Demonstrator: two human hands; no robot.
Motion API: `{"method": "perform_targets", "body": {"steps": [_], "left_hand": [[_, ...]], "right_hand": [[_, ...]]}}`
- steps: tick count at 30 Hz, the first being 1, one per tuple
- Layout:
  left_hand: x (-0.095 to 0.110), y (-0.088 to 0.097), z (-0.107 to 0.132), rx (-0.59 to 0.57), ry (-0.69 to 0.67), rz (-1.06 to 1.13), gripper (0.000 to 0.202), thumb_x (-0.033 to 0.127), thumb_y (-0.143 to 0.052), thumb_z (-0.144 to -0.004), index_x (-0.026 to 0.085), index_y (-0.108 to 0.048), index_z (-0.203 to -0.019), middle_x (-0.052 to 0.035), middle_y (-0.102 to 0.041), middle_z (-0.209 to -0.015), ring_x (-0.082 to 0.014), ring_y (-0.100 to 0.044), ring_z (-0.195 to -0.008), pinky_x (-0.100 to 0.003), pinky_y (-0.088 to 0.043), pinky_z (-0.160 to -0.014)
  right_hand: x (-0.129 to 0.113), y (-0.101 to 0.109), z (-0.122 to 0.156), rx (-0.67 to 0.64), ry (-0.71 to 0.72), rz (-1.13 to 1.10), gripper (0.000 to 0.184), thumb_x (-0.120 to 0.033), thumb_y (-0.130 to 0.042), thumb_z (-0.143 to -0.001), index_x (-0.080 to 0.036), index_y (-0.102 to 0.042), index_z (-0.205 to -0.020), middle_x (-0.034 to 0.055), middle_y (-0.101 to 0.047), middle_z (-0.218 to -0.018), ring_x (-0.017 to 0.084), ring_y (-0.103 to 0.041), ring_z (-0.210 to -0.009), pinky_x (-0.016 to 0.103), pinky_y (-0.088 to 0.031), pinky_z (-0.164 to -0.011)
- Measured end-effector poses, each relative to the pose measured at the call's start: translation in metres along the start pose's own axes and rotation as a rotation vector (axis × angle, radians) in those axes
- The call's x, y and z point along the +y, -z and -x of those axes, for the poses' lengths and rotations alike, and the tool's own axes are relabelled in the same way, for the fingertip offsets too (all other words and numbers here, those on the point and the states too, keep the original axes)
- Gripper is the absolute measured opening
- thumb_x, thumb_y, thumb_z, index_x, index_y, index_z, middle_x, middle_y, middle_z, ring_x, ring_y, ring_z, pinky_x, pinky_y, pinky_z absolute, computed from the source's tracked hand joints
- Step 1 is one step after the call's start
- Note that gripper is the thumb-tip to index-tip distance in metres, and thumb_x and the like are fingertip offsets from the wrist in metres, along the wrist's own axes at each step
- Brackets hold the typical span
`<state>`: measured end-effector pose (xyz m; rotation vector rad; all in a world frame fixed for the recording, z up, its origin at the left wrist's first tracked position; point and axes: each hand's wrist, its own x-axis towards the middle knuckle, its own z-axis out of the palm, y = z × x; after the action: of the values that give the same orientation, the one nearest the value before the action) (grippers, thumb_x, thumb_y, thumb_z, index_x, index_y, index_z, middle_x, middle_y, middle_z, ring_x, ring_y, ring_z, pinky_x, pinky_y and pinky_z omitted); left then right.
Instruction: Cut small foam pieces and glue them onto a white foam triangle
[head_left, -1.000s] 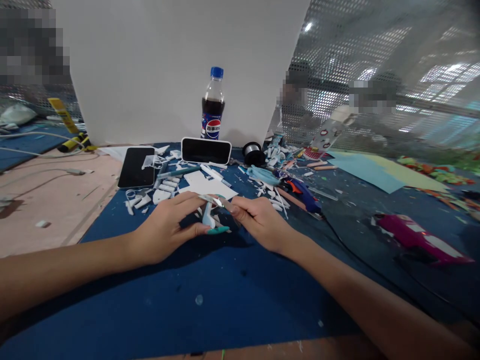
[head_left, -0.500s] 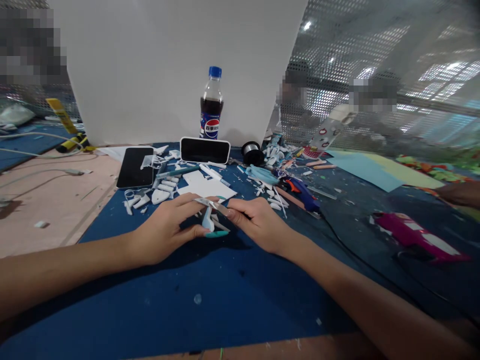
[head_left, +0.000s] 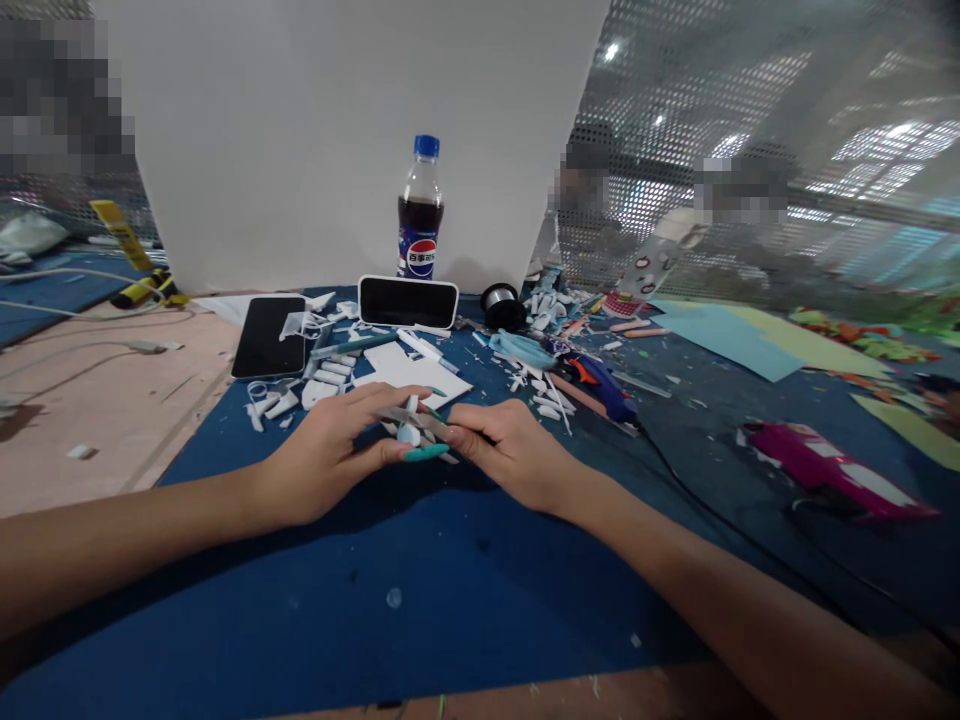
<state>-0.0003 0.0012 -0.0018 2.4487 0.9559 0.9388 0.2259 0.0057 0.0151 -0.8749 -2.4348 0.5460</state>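
My left hand (head_left: 330,450) rests on the blue mat (head_left: 360,580), its long teal-nailed fingers pinched round a small white foam piece (head_left: 409,432). My right hand (head_left: 514,452) is closed round a thin blade-like tool (head_left: 420,422) whose tip lies across that piece. Both hands meet at the middle of the mat, just in front of a white foam sheet (head_left: 412,372).
Behind the hands lie white foam scraps (head_left: 315,385), two phones (head_left: 268,335) (head_left: 408,301), a cola bottle (head_left: 419,212), a wire spool (head_left: 503,306) and a white board (head_left: 345,130). A blue glue gun (head_left: 600,382), pink object (head_left: 832,470) and coloured paper (head_left: 735,340) lie right.
Both hands have shifted slightly left and closer together. The white piece has turned in my left fingers and the tool's tip now lies lower across it.
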Motion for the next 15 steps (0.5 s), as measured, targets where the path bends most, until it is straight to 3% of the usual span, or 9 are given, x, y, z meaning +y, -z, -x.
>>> {"method": "perform_targets", "body": {"steps": [6,15], "left_hand": [[0.0033,0.001,-0.0019,-0.013,-0.039,0.021,0.029,0.037,-0.046,-0.094,0.018,-0.061,-0.11,-0.0107,-0.062,-0.124,-0.024,-0.06,-0.11,-0.034,-0.049,-0.092],[0.0032,0.0007,-0.0018,0.019,-0.047,0.011,0.026,0.037,-0.05,-0.093,0.017,-0.061,-0.105,-0.0103,-0.062,-0.117,-0.0204,-0.059,-0.1,-0.032,-0.049,-0.085]], "right_hand": [[0.0026,-0.0004,-0.0012,0.089,-0.034,0.016,0.04,-0.041,-0.035,-0.098,-0.019,-0.043,-0.065,-0.0044,-0.039,-0.053,0.008,-0.039,-0.046,0.022,-0.025,-0.05],[0.0052,-0.0018,-0.0014,0.091,-0.019,-0.02,0.041,-0.041,-0.038,-0.097,-0.018,-0.044,-0.064,-0.0049,-0.038,-0.051,0.007,-0.038,-0.045,0.022,-0.025,-0.049]]}}
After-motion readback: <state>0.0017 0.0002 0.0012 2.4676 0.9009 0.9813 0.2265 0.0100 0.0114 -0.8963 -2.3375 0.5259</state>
